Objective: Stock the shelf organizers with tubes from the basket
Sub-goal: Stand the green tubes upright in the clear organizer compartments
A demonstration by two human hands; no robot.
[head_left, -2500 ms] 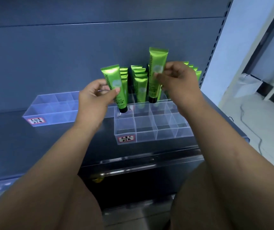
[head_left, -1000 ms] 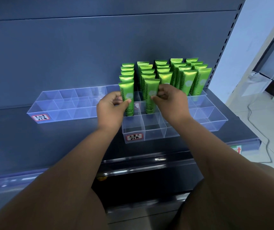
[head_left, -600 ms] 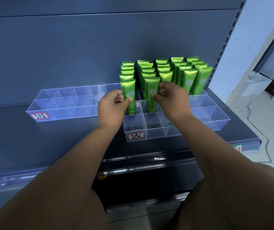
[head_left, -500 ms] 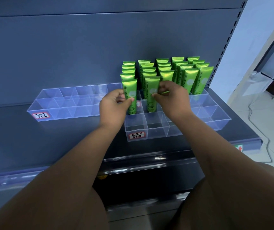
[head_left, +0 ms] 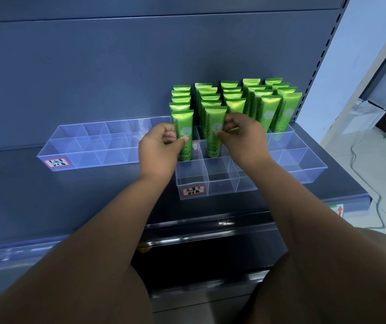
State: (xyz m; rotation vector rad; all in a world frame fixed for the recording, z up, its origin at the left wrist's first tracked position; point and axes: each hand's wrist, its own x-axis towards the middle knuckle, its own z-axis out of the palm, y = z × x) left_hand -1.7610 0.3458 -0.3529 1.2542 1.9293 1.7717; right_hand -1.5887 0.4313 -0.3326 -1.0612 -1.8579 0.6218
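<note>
We face the dark blue-grey back panel [head_left: 93, 66] of a store rack, and below it the flat shelf [head_left: 23, 202] that runs across the whole view, with pale floor [head_left: 385, 160] showing past its right end. On the shelf stand two clear plastic organizers, each split into small cells: the left organizer [head_left: 89, 160] sits nearer the back panel, and the right organizer [head_left: 304, 169] sits just beside it and reaches closer to the shelf's front edge. The rear cells of the right organizer hold a block of green tubes [head_left: 266, 108] marked "Chamomile", upright with their crimped ends up, in five columns that run back to the panel. Two bare forearms reach in from the bottom of the view. The left hand [head_left: 157, 150] pinches the left tube [head_left: 183, 122] between thumb and curled fingers, low on its body; that tube stands upright in the leftmost column, in front of the tubes behind it. The right hand [head_left: 245, 141] pinches the right tube [head_left: 213, 120] the same way in the next column over, also upright in its cell. Both tubes stand one row back from the organizer's front wall. A small handwritten label [head_left: 193, 190] is stuck on that front wall, another label [head_left: 56, 163] on the left organizer's front, and a thin cable [head_left: 374, 195] trails over the floor.
</note>
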